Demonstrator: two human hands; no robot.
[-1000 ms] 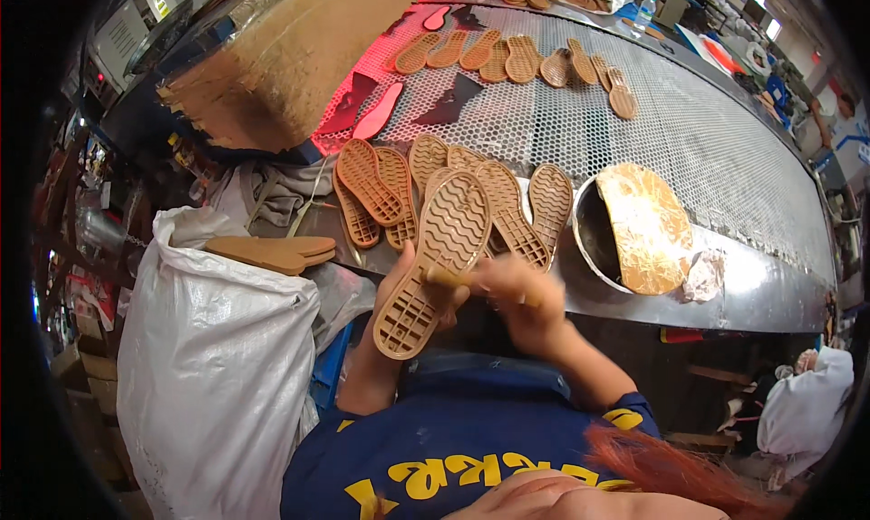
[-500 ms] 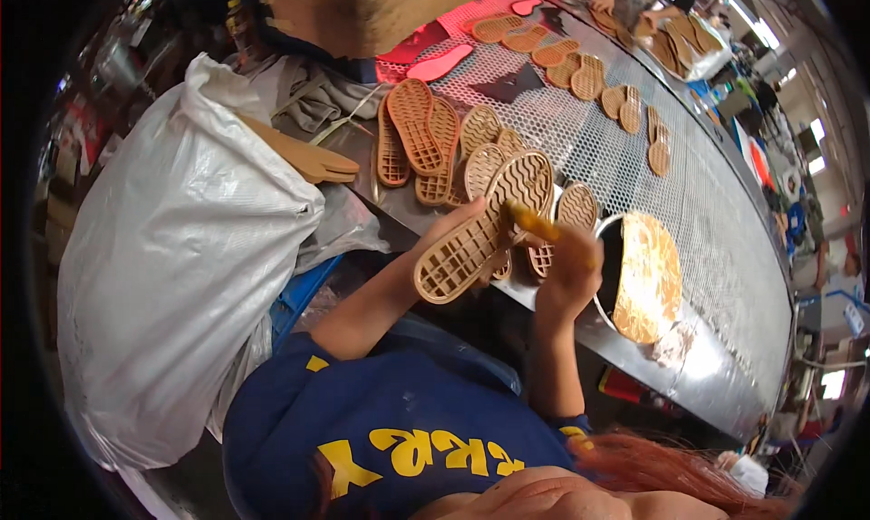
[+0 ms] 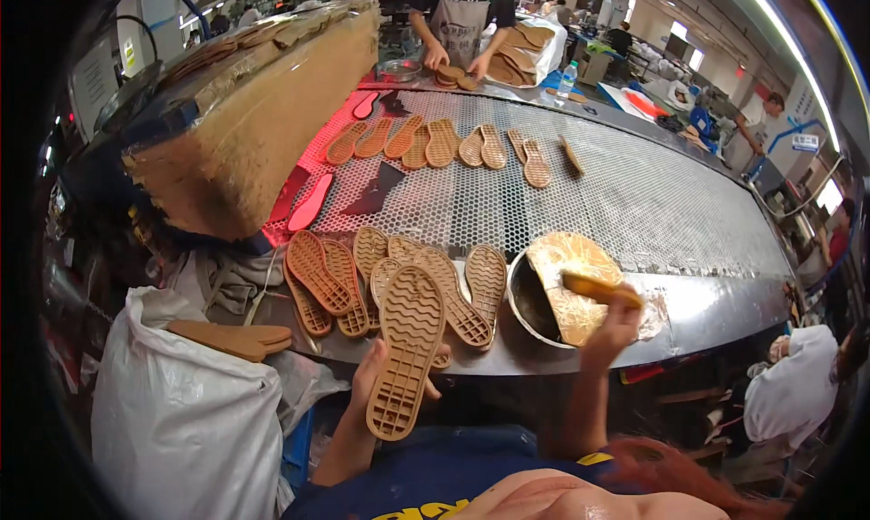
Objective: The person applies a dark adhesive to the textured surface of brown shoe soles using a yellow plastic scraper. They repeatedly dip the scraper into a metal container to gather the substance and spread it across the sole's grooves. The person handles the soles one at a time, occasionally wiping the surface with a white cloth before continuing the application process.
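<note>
My left hand (image 3: 366, 375) grips a brown shoe sole (image 3: 410, 334) by its edges, with the wavy and gridded tread facing up. It stands upright just in front of the bench edge. In my right hand (image 3: 618, 322) is a yellow-handled brush (image 3: 594, 289), held over a round pot (image 3: 517, 284). A yellowish, glossy board (image 3: 575, 248) covers the pot's right part; dark space shows at its left. Whether the brush tip touches the board I cannot tell. More brown soles (image 3: 317, 271) lie bunched along the bench edge, beyond the held one.
A perforated metal conveyor (image 3: 616, 203) carries rows of soles and pink and black pieces. A large cardboard-sided box (image 3: 263, 121) stands at the left. Below it is a white sack (image 3: 181, 411) with insole-like pieces on top. Across the conveyor, a co-worker (image 3: 460, 31) handles brown pieces.
The brush has moved off the sole and rightward to the pot. My left hand has kept the sole, now turned more upright. The view has shifted to show more of the conveyor.
</note>
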